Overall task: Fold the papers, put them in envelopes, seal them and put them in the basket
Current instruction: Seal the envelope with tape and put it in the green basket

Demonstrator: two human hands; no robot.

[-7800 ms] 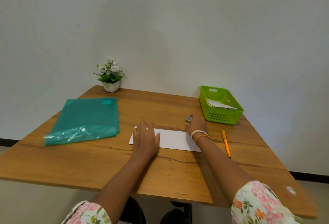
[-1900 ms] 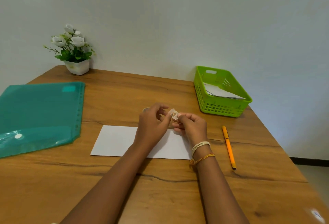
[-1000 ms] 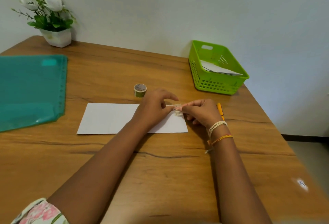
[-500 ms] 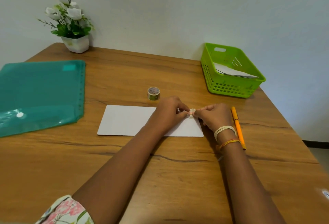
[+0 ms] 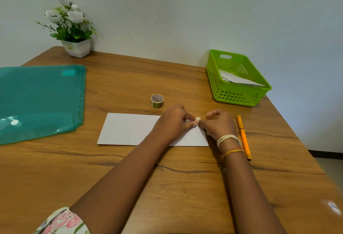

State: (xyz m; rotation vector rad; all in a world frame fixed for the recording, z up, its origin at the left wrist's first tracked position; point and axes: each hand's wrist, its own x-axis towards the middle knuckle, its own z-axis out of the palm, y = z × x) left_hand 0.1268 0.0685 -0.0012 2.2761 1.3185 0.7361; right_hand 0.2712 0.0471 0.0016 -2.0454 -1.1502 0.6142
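No brand or writing can be read anywhere; the print on the side of the tape roll is too small to make out, and the teal plastic folder carries only a blank lighter patch near its top edge.

The white envelope lies flat on the wooden table, its long axis running left to right across the view, the near edge almost parallel to the table's front. Both hands meet over its right part. The left hand and the right hand pinch a small piece of tape between their fingertips, just above the envelope's upper right area, so both are closed on that scrap. The right wrist wears thread bands.

The tape roll stands just behind the envelope. An orange pen lies just right of the right hand, pointing away from the person. A green basket sits at the far right with white paper inside. A potted plant with white flowers stands at the far left corner against a plain pale wall; dark skirting shows at the right
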